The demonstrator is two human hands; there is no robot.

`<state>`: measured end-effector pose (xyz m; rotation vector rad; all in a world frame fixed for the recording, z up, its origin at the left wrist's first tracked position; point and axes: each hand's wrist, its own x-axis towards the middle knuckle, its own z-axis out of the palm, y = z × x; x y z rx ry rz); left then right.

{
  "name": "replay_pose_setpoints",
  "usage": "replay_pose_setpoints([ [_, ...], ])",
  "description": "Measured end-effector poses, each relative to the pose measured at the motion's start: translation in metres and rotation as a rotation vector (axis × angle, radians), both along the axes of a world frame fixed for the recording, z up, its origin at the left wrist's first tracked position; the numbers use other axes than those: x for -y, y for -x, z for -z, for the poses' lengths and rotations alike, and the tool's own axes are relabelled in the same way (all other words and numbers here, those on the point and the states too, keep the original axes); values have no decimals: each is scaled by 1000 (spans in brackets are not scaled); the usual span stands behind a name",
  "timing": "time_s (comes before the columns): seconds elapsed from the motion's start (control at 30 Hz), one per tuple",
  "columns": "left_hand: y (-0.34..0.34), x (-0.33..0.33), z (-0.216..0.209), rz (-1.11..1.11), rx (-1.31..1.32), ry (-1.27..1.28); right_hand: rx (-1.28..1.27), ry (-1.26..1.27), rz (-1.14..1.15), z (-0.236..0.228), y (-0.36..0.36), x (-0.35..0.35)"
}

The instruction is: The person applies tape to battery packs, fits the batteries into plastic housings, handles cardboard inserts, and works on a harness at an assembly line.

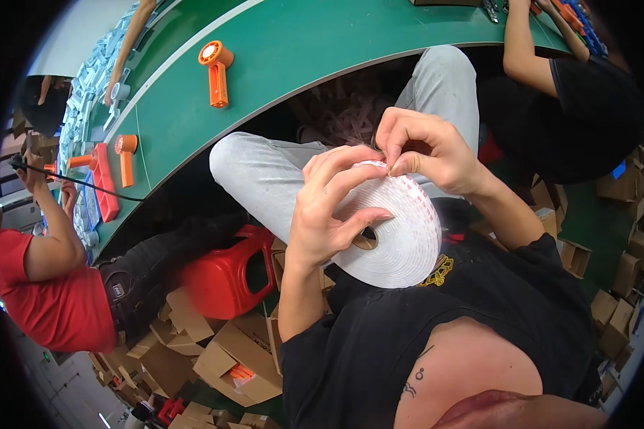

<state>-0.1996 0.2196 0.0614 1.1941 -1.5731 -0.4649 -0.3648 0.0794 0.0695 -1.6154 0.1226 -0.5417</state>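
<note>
Above my lap I hold a thick white roll of tape point(401, 243), its edge marked in red and its cardboard core showing in the middle. My left hand point(325, 204) wraps round the roll's left side, with the thumb on the flat face near the core and the fingers over the top edge. At the top of the roll, my right hand point(433, 150) is closed in a pinch, fingertips touching the tape's outer edge close to the left fingers. Whatever small bit lies between those fingertips is mostly hidden.
Ahead curves a green work table point(293, 53) carrying an orange handheld fan point(217, 75) and another orange fan point(126, 159). Light-blue parts point(89, 89) are heaped at far left. A red stool point(225, 279), cardboard boxes point(240, 357) and co-workers on both sides surround me.
</note>
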Motion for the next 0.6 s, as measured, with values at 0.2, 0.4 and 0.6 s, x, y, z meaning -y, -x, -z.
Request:
replay_pose_setpoints([
  [0.2,-7,-3,4,46,13,-23,199,326,169,16,-6,-12],
  [0.4,-10,0,0,82,84,42,282,339,264,18,-5,-17],
  [0.6,-13,5,-2,95,106,39,232,376,251,11,-1,-11],
])
